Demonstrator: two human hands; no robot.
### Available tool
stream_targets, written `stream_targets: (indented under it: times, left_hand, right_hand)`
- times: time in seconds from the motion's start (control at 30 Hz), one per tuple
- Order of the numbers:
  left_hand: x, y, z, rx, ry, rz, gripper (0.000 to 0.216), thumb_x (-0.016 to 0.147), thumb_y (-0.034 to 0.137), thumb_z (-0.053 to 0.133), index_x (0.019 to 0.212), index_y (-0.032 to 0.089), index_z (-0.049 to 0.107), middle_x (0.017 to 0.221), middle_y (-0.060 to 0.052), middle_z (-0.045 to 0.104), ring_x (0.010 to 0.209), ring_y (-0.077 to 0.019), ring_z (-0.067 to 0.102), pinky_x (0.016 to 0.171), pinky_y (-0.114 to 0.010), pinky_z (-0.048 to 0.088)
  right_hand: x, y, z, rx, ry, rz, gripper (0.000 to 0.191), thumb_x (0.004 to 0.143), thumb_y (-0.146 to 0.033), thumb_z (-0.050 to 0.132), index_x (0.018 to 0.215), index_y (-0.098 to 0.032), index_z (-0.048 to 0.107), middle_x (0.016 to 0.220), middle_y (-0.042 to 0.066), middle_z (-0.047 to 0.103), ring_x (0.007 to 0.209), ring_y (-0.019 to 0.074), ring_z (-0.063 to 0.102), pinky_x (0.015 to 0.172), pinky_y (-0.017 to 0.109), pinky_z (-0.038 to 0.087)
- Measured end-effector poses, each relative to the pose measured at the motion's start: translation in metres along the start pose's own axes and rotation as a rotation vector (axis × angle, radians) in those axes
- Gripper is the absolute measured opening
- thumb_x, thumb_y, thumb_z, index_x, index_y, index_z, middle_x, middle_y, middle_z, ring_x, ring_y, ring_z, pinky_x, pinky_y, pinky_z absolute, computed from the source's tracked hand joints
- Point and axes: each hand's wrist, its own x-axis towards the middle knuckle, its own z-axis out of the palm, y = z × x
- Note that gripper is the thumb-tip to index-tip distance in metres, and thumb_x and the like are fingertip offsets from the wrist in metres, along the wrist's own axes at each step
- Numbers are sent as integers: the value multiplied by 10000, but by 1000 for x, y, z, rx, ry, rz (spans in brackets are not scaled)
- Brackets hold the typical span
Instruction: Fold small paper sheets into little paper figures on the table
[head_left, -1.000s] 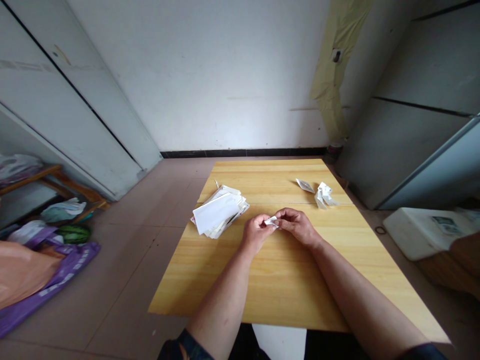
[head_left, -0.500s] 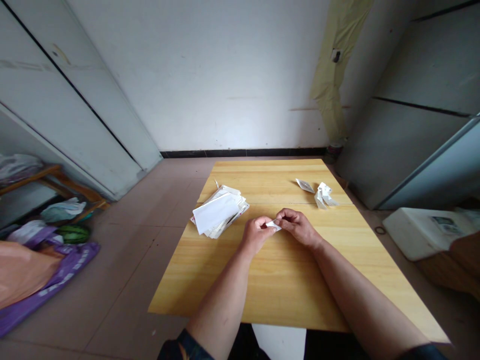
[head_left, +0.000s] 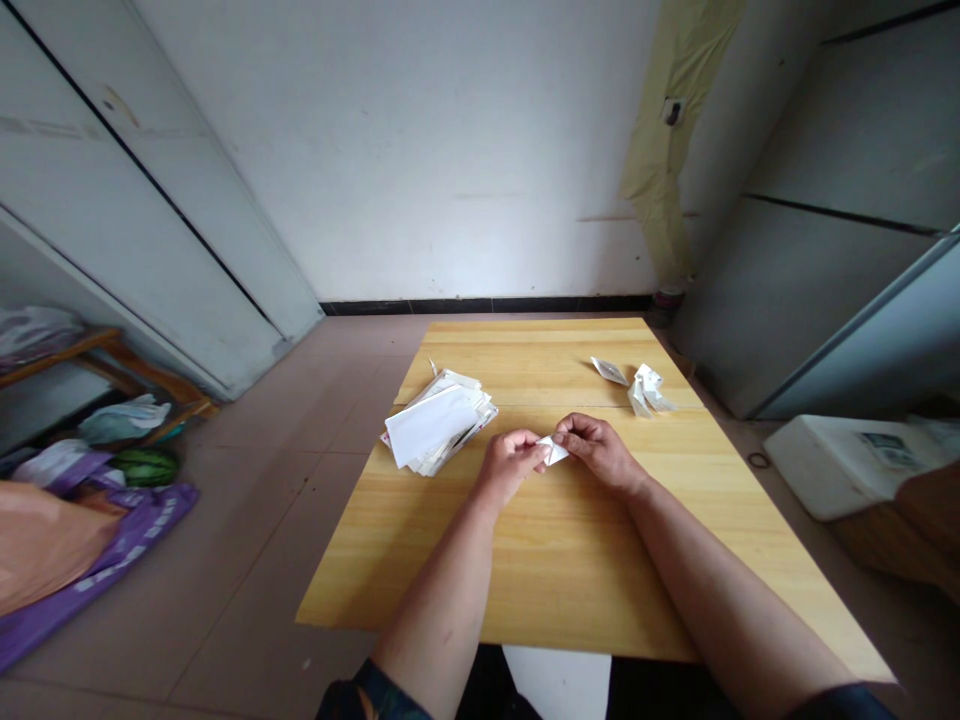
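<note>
A small folded piece of white paper (head_left: 556, 452) is pinched between my two hands over the middle of the wooden table (head_left: 570, 560). My left hand (head_left: 511, 462) grips its left side with thumb and fingers. On the other side, my right hand (head_left: 596, 450) holds the right corner, thumb on top. Part of the paper is hidden by my fingertips. To the left of my left hand lies a pile of paper sheets (head_left: 433, 425). Beyond my right hand rest a flat folded paper piece (head_left: 609, 371) and a bulkier folded paper piece (head_left: 648, 390).
A grey refrigerator (head_left: 840, 220) and a white box (head_left: 847, 465) stand to the right. On the left floor are a watermelon (head_left: 145, 466), a purple bag (head_left: 142, 540) and a low wooden rack (head_left: 112, 345). A white wall (head_left: 465, 150) closes off the far side.
The paper between my hands has been turned, so more of its white face now shows as a pointed shape. My fingers have shifted slightly. The pile and folded pieces stay in place.
</note>
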Motion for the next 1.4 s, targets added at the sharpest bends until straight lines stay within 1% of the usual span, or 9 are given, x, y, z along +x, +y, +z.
stream_targets:
  times: [0.17, 0.3, 0.53, 0.67, 0.77, 0.9, 1.03, 1.2, 1.4]
  left_hand:
    - [2, -5, -2, 5, 25, 15, 220, 703, 359, 624, 665, 144, 602, 535, 15, 562, 498, -89, 487, 515, -206, 352]
    - [2, -8, -1, 1, 48, 24, 220, 704, 349, 617, 633, 142, 591, 527, 11, 564, 480, -87, 486, 503, -205, 355]
    - [1, -7, -1, -6, 7, 1, 237, 704, 363, 628, 646, 135, 599, 527, 2, 577, 484, -94, 511, 496, -206, 361]
    - [0, -4, 1, -41, -30, -33, 263, 678, 384, 666, 715, 133, 597, 605, -6, 604, 508, -90, 518, 477, -196, 340]
    - [0, -2, 4, -112, -33, -38, 294, 610, 336, 722, 765, 139, 569, 665, -2, 616, 527, -81, 514, 495, -195, 359]
    - [2, -4, 4, -181, -12, -4, 353, 605, 256, 703, 902, 145, 548, 634, 17, 601, 532, -88, 515, 532, -215, 401]
    - [4, -7, 2, -144, 8, 5, 458, 603, 197, 668, 1033, 152, 516, 595, 46, 574, 518, -86, 498, 522, -206, 379]
    - [7, -11, -5, -7, 92, 57, 446, 640, 202, 640, 1068, 159, 519, 570, 69, 534, 502, -83, 472, 509, -197, 346]
    - [10, -21, -9, 271, 189, 125, 334, 691, 178, 582, 1025, 196, 570, 602, 59, 560, 523, -96, 478, 544, -202, 344]
  right_hand:
    - [0, -1, 3, -10, 32, 41, 346, 711, -509, 667, 726, -184, 550, 595, -43, 521, 533, 88, 435, 518, 227, 360]
    - [0, 3, 6, 23, 10, 72, 340, 719, -496, 667, 751, -177, 555, 623, -33, 548, 525, 81, 440, 501, 217, 357]
    - [-1, 1, 5, 7, 6, 36, 330, 721, -484, 665, 698, -175, 553, 593, -31, 546, 520, 87, 449, 505, 223, 368]
    - [0, 0, 6, 10, 59, 17, 364, 711, -522, 664, 703, -173, 564, 593, -22, 558, 494, 85, 442, 473, 221, 358]
    - [1, 0, 8, 27, 99, 21, 371, 702, -532, 671, 705, -178, 559, 594, -18, 572, 480, 85, 451, 462, 221, 365]
    - [2, 0, 11, 26, 111, 66, 354, 689, -510, 688, 708, -184, 553, 602, -21, 584, 476, 85, 475, 459, 218, 384]
    - [1, 0, 7, 26, 77, 109, 357, 663, -489, 700, 794, -179, 581, 670, -17, 607, 467, 76, 479, 449, 212, 381]
    - [0, 3, -3, -196, 39, 93, 259, 739, -422, 625, 754, -166, 591, 530, -44, 525, 462, 85, 441, 463, 213, 337]
    - [1, 5, -4, -662, 30, -1, 163, 763, -313, 562, 705, -180, 636, 603, -11, 594, 557, 121, 489, 531, 228, 342]
